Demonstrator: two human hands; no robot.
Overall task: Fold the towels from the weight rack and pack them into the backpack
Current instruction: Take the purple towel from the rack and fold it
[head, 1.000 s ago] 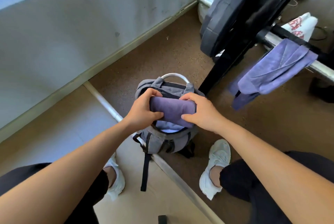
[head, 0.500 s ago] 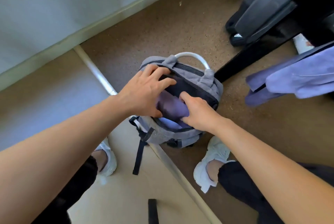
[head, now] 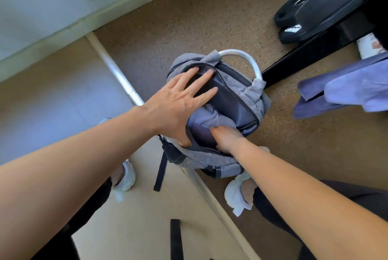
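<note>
The left hand (head: 176,104) lies flat with its fingers spread and straight, pressing the dark lining at the mouth of the grey fabric backpack with a white hoop handle (head: 259,97). The folded purple towel (head: 210,119) sits inside the opening, just under that palm and touching the right hand (head: 226,138). The right hand's fingers are sunk into the bag against the towel, so its grip cannot be told. A second purple towel (head: 346,89) hangs well to the right of both hands, beside the black metal weight rack (head: 315,49).

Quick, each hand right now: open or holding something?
Left hand: open, spread flat on the backpack.
Right hand: down in the backpack, fingers hidden; cannot tell.
</note>
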